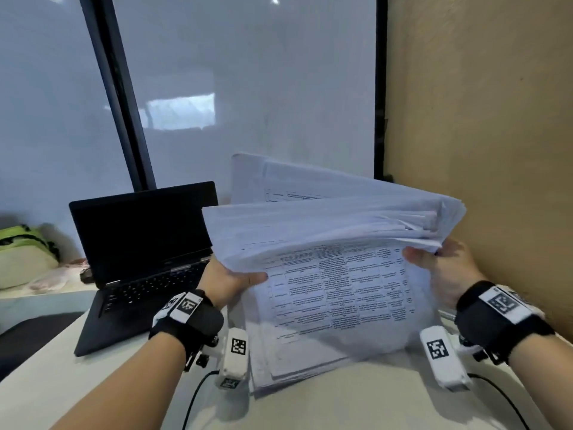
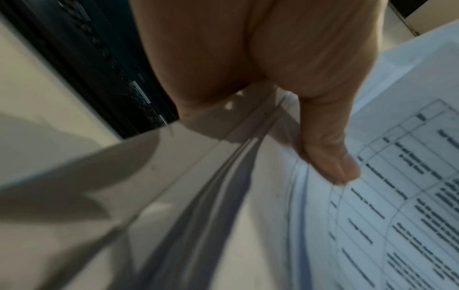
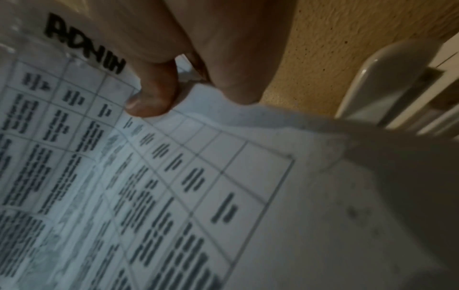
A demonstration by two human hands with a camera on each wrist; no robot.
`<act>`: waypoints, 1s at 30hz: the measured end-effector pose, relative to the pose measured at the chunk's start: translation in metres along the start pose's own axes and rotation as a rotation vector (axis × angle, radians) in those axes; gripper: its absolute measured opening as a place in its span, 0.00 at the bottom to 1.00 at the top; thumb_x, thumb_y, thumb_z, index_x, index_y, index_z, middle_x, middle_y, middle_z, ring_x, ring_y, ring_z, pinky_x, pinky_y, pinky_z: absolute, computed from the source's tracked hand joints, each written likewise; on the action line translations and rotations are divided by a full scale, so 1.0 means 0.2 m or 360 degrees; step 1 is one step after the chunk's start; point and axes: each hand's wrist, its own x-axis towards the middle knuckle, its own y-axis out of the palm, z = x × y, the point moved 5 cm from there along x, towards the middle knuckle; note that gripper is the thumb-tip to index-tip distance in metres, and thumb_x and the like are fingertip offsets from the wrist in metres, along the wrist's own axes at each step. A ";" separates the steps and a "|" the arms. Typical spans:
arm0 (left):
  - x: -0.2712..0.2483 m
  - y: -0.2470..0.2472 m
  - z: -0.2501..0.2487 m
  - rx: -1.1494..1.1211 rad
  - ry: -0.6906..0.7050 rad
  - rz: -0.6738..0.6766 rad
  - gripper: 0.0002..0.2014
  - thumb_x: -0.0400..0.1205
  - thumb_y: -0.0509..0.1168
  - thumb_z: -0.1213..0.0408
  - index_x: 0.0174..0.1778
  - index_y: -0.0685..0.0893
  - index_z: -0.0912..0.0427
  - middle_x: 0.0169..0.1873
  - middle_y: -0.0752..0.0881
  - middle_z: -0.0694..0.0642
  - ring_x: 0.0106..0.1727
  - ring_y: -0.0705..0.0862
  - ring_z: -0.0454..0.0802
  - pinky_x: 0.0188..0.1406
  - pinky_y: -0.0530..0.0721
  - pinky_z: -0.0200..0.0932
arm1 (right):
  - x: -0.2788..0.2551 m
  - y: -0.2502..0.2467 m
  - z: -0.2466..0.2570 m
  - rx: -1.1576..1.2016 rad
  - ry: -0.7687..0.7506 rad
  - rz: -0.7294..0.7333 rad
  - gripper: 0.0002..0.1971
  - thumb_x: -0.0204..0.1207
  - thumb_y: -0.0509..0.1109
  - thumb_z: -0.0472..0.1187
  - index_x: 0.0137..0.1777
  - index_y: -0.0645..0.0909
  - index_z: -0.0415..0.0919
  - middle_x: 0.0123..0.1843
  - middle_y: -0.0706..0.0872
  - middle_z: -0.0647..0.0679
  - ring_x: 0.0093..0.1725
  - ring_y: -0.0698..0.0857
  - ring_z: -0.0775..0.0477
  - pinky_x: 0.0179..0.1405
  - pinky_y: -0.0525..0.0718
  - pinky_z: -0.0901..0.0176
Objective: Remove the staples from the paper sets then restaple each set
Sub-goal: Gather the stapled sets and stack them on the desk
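A thick pile of printed paper sets is lifted off the white table, its far end raised and sagging in the middle. My left hand grips its left edge, thumb on a page with a printed table. My right hand grips the right edge, thumb pressed on the same kind of page, where "ADMIN" is handwritten. More paper sets lie flat on the table under the lifted pile. No stapler or staple remover shows.
An open black laptop sits just left of the papers, also the dark laptop beside my left hand. A textured yellow wall stands close on the right. A white plastic object lies by that wall. A green-and-white bag rests far left.
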 end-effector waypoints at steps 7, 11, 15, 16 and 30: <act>-0.04 -0.02 -0.02 -0.0038 0.0031 -0.0162 0.22 0.66 0.81 0.74 0.53 0.86 0.55 0.49 0.92 0.53 0.52 0.90 0.48 0.55 0.87 0.46 | 0.00 0.01 -0.10 0.0171 0.0359 0.0391 0.45 0.40 0.92 0.48 0.62 0.83 0.37 0.62 0.86 0.33 0.60 0.85 0.29 0.62 0.79 0.27; -0.04 0.00 -0.06 -0.0023 0.0149 -0.0039 0.34 0.57 0.84 0.57 0.60 0.84 0.57 0.54 0.91 0.52 0.57 0.89 0.47 0.54 0.87 0.42 | -0.04 0.06 -0.03 0.0141 0.0377 0.0664 0.28 0.67 0.72 0.24 0.69 0.78 0.35 0.64 0.85 0.32 0.63 0.84 0.30 0.61 0.82 0.33; -0.04 -0.01 -0.04 -0.0037 0.0141 -0.0083 0.34 0.57 0.87 0.61 0.59 0.84 0.60 0.50 0.92 0.51 0.55 0.89 0.45 0.53 0.88 0.39 | -0.06 0.10 0.01 -0.0005 0.0231 0.0569 0.25 0.60 0.84 0.37 0.59 0.86 0.44 0.57 0.90 0.43 0.59 0.87 0.39 0.50 0.87 0.57; -0.04 -0.01 -0.04 -0.0002 0.0152 -0.0101 0.36 0.57 0.87 0.65 0.61 0.83 0.62 0.50 0.91 0.52 0.54 0.89 0.43 0.54 0.88 0.38 | -0.05 0.09 0.01 -0.0062 0.0186 0.0486 0.28 0.53 0.89 0.45 0.56 0.88 0.46 0.56 0.90 0.43 0.60 0.87 0.39 0.55 0.86 0.52; -0.02 -0.06 -0.07 0.0279 -0.0335 -0.0795 0.67 0.59 0.86 0.51 0.84 0.46 0.57 0.82 0.53 0.61 0.81 0.60 0.58 0.80 0.64 0.54 | -0.01 0.21 0.14 0.0208 0.0174 -0.0284 0.11 0.70 0.77 0.30 0.45 0.83 0.45 0.49 0.89 0.48 0.51 0.85 0.47 0.60 0.75 0.49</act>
